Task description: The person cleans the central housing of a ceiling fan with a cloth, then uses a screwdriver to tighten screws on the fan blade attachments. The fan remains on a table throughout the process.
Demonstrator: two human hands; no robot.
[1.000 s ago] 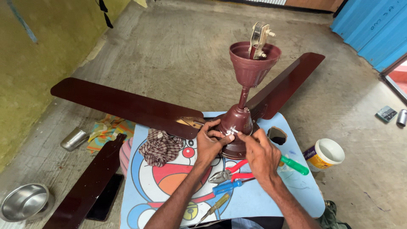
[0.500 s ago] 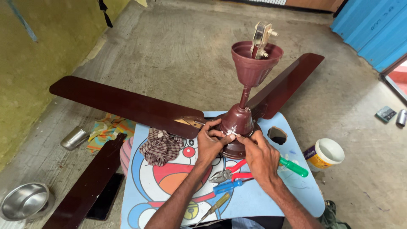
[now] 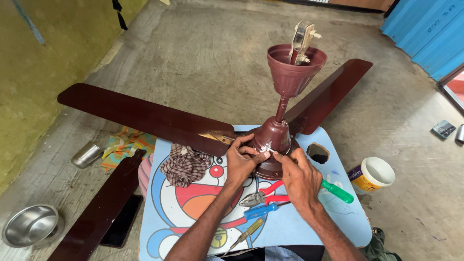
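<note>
Head view: both hands, left (image 3: 243, 162) and right (image 3: 300, 180), pinch a small, hard-to-make-out white piece (image 3: 265, 150) against the glossy maroon metal ceiling-fan motor housing (image 3: 273, 140).

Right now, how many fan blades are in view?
3. One blade reaches left from the motor hub, one blade reaches back-right behind the hub, and a loose blade lies on the floor left of the blue table.

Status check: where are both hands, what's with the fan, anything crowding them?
Left hand and right hand pinch something small and white at the fan motor housing. Green-handled screwdriver under right hand. Pliers close by.
</note>
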